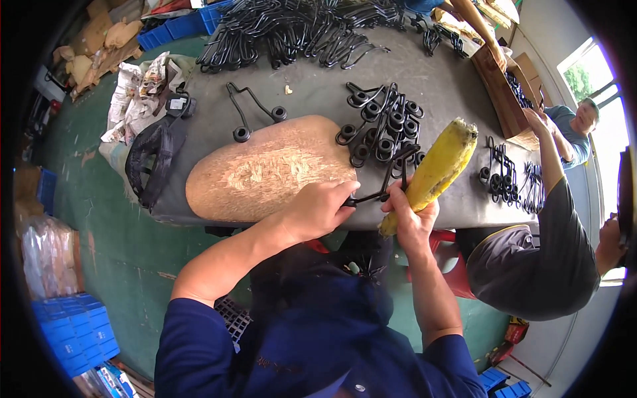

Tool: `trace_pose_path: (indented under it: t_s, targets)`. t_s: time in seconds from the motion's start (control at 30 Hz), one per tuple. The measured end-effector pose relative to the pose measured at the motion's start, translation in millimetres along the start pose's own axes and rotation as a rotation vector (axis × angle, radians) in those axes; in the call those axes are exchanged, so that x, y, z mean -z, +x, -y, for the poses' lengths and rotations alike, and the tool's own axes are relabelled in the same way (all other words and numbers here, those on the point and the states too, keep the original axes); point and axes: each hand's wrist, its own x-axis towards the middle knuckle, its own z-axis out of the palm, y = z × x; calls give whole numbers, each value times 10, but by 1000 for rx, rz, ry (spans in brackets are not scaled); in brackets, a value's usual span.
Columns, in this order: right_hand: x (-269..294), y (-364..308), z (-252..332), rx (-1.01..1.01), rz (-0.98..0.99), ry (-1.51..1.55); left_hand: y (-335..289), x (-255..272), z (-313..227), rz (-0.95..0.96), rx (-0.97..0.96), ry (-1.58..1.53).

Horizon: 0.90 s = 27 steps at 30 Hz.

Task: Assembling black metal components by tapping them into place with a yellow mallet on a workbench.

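Observation:
Over the front edge of the table, my left hand (322, 207) is closed round the end of a black bent metal rod (370, 197), where a dark rubber bushing partly shows. My right hand (413, 215) grips a thick yellow club (441, 162), frayed at its upper end, and pinches the same rod between thumb and fingers. Just beyond my left hand lies an oval wooden block (265, 169), its middle chipped and worn. One bent rod with two bushings (242, 113) rests against the block's far side. Several more rods with bushings (383, 123) are piled to its right.
A big heap of black bent rods (285, 33) covers the table's far side. More rods with bushings (501, 176) lie at the right, near a co-worker in dark clothing (524, 265). Another person reaches over a cardboard box (501, 93). A black strap bundle (152, 156) sits at the left edge.

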Motion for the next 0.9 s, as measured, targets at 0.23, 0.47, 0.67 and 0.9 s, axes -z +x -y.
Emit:
trace_pose_path:
  t_s: [0.23,0.47,0.67,0.9]
  targets:
    - [12,-10,23,-24,0,10,147,7,-173,155,73,228]
    - [32,29,-16,19,53,65,452,281,-407,-184,-112,-54]
    - [-4,25,29,-9,80,15,913,249,-535,-246,-239,3]
    - [-164,-144,218,-8,22,-31,673,738,-589,-302,-268,111]
